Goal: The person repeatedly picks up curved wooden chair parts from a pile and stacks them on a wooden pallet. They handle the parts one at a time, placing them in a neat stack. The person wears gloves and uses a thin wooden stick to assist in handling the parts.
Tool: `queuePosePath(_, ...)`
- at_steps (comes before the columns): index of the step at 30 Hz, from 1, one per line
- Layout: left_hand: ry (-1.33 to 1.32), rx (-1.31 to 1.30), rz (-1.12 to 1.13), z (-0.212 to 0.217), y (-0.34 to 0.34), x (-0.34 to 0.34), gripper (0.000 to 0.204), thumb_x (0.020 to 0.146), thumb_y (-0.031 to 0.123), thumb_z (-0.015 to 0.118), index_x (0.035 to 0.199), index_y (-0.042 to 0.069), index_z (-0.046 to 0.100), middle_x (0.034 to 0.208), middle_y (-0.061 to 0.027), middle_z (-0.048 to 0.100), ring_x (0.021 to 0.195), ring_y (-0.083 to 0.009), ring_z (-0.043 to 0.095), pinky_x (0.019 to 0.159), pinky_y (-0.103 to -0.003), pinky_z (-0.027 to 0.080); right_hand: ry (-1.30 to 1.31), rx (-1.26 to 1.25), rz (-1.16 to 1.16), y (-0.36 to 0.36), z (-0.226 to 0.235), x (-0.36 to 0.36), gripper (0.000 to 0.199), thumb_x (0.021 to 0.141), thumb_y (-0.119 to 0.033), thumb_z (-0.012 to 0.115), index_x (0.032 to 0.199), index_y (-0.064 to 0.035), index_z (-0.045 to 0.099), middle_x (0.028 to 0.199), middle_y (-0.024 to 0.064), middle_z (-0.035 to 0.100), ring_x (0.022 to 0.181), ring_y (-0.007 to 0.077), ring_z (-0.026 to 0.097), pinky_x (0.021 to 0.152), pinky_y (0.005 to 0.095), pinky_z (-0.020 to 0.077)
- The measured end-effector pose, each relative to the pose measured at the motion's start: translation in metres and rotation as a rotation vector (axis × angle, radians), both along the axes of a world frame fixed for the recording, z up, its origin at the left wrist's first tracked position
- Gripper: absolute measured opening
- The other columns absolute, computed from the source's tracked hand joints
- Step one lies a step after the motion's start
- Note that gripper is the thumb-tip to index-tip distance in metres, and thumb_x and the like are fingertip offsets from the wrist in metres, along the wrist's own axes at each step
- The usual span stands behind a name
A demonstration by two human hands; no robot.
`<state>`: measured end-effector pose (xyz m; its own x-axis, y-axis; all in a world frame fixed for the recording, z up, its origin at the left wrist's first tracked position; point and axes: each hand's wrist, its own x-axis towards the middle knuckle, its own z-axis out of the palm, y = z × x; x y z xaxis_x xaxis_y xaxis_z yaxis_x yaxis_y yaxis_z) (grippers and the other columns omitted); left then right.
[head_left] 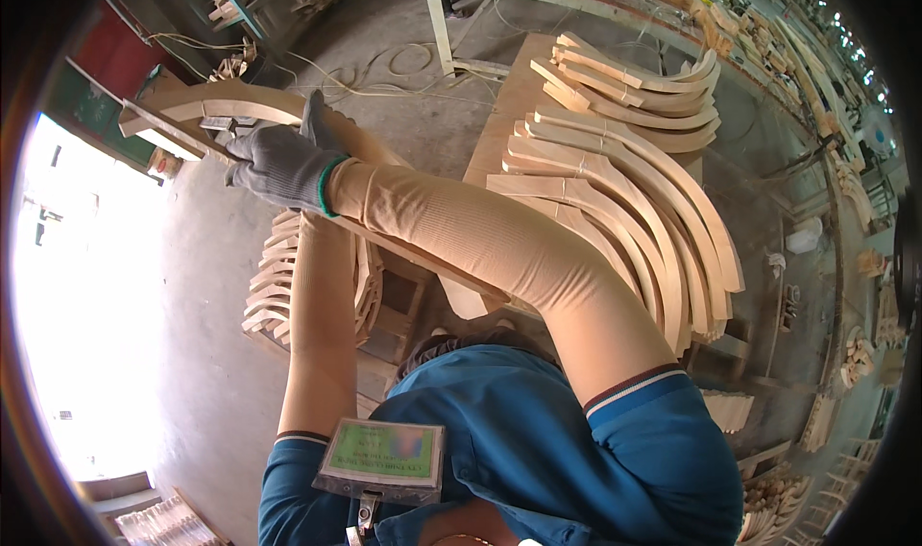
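Note:
My right arm reaches across to the left. Its hand [283, 167], in a grey glove with a green cuff, is closed on the end of a thin flat strip [182, 133] whose kind I cannot make out. Beneath that hand and forearm lies a long curved wooden piece [226, 97], slanting from upper left toward my body. My left arm comes up underneath. Its hand [315, 121] is mostly hidden behind the right one; grey-gloved fingers show against the curved piece, seemingly gripping it. Both arms wear tan sleeves.
Stacks of curved wooden pieces [615, 176] lie on a board [499, 143] to the right. Another stack [274, 277] stands below my left forearm. Cables [413, 61] coil on the floor near a metal-framed table [437, 18]. Wood parts line the right side.

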<state>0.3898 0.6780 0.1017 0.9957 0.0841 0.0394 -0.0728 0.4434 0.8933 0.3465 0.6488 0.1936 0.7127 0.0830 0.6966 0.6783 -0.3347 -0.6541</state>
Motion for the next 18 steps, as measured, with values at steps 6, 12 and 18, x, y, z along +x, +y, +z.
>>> queuePosePath(6,0.016,0.030,0.012,-0.007,0.004,-0.007,0.031,0.085,0.030,0.061,0.096,0.006,0.044,0.073,-0.0078,0.056,0.055,-0.0184,0.055,0.047,-0.033,0.048,0.220,-0.008,0.095,-0.005,-0.003,-0.005,0.035,0.085,-0.031,0.060,0.103,-0.0015,0.066,0.082,0.0219,0.066,0.087,0.0352,0.064,0.089,0.0472,0.0427)
queuePosePath(12,-0.009,0.061,0.082,0.000,0.020,0.009,0.032,0.084,0.026,0.065,0.096,0.005,0.044,0.072,-0.0080,0.056,0.053,-0.0183,0.055,0.045,-0.033,0.048,0.273,0.119,0.224,0.002,0.006,-0.002,0.027,0.086,-0.027,0.059,0.105,-0.0086,0.067,0.079,0.0072,0.067,0.077,0.0177,0.062,0.076,0.0454,0.0311)
queuePosePath(18,0.018,0.149,0.208,-0.010,0.123,0.045,0.035,0.082,0.022,0.070,0.096,0.004,0.043,0.072,-0.0082,0.055,0.051,-0.0183,0.055,0.044,-0.033,0.047,0.428,0.423,0.377,-0.002,0.033,0.012,0.017,0.091,-0.017,0.054,0.102,-0.0093,0.064,0.069,0.0000,0.057,0.044,0.0045,0.048,0.034,0.0208,0.0371)
